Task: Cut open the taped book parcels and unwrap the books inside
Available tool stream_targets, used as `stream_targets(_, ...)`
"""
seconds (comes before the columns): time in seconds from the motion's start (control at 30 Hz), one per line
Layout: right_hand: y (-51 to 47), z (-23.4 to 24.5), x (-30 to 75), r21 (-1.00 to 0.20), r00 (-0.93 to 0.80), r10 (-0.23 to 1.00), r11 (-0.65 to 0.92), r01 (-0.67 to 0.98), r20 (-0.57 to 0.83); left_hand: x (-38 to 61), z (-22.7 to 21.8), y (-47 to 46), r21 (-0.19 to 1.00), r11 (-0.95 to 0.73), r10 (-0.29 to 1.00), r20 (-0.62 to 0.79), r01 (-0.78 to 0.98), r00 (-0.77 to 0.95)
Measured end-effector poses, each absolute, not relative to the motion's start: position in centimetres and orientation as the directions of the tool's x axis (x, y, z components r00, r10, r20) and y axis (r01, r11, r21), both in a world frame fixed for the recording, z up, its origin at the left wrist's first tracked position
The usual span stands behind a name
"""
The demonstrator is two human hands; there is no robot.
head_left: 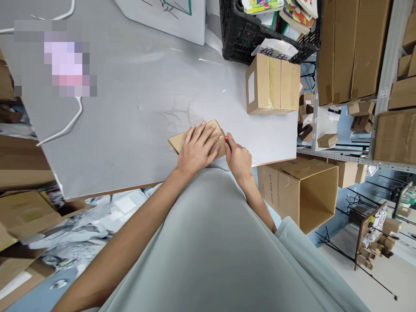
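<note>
A small flat cardboard box (182,139) lies near the front edge of the grey table (136,104). My left hand (198,147) rests flat on top of it, fingers stretched out and pressing it down. My right hand (238,159) is closed round a small red and black cutter (227,141), whose tip touches the box's right end.
A taped cardboard box (273,84) stands at the table's right edge, with a black crate (240,32) of books behind it. An open carton (305,190) sits on the floor at right. Shelves with cartons (354,52) fill the right. A white cable (65,125) crosses the table.
</note>
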State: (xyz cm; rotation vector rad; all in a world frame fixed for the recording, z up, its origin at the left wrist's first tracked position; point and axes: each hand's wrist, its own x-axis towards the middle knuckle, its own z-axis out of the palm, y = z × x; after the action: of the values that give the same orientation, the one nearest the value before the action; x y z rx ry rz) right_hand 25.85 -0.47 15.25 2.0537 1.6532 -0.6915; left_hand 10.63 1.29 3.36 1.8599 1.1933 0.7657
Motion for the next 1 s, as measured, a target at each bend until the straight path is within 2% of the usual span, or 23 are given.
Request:
stream_targets(0.63,0.3,15.1,25.4,0.025,0.168,0.757,-0.197,0.980,-0.631,10.7,3.2,1.2,0.872,-0.240,0.928,0.076,0.427,0.366)
stream_targets(1.0,0.5,15.7,24.2,0.054,0.211,0.778,-0.223,0.973,-0.592,11.1,3.5,1.1,0.887,-0.204,0.942,0.063,0.415,0.330)
